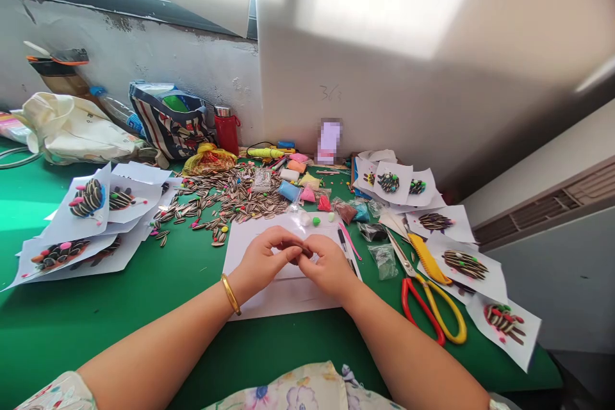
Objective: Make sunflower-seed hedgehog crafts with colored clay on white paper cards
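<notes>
My left hand and my right hand meet above a white paper sheet, with the fingertips pinching a small dark object. The fingers hide most of it, so I cannot tell exactly what it is. Striped sunflower seeds lie scattered just beyond the sheet. Small green and yellow clay balls sit near its far edge. Red-and-yellow-handled scissors and a yellow utility knife lie to the right of my right hand. A gold bangle circles my left wrist.
Paper sheets with seed-and-clay figures lie spread left and right on the green tabletop. Bags of coloured clay stand at the back, near a red flask, a striped bag and the wall.
</notes>
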`<state>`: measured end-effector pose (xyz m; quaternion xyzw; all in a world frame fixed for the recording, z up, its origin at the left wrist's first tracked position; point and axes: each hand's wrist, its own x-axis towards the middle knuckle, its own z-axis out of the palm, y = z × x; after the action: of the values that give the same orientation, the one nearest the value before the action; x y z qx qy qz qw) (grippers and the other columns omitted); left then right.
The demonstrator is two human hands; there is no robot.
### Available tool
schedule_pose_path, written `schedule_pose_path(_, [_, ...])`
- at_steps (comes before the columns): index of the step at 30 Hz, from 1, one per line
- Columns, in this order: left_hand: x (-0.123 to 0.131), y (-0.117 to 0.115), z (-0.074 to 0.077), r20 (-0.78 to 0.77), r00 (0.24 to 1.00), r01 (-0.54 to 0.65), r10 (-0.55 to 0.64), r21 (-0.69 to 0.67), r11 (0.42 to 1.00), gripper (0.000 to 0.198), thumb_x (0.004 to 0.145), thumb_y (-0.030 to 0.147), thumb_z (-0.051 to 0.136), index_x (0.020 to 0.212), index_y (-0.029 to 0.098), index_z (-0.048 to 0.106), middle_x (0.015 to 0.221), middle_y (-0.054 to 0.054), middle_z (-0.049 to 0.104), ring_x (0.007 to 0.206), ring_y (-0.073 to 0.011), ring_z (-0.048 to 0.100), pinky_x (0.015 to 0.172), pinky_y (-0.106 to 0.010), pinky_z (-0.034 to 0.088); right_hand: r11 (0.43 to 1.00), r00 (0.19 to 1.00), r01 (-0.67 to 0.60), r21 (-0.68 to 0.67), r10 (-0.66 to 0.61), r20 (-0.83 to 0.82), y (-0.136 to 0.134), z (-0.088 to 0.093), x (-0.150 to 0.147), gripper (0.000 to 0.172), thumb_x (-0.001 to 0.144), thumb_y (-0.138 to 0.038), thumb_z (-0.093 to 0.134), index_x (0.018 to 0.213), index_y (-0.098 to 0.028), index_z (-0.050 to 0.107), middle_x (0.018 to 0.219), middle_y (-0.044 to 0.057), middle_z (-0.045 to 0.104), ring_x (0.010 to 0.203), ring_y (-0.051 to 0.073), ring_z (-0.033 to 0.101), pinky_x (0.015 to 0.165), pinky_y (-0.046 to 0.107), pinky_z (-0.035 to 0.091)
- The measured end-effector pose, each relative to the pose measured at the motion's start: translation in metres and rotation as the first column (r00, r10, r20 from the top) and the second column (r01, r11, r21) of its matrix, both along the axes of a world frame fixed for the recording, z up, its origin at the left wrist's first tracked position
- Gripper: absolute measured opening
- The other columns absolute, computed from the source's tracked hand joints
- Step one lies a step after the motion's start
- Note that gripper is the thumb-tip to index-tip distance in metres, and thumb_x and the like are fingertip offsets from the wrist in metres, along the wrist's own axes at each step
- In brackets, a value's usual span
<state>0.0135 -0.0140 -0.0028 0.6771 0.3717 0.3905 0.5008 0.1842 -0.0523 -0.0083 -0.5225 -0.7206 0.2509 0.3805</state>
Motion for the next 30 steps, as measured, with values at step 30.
schedule_pose_path(30, [0.001,0.002,0.002,0.379,0.921,0.141,0.092,-0.543,0.828,0.045,0.074,0.036,0.079,0.113,0.021,0.062,0.111,-0.008,0.067,0.1,-0.0208,0.065,0.081,-0.031,0.05,0.954,0.995,0.079,0.29,-0.058,-0.082,0.003,-0.011,0.013,0.051,0.086,-0.005,0.044,0.126,-0.03,0.062,0.117,0.005,0.066,0.111,0.021,0.06,0.097,0.042,0.049])
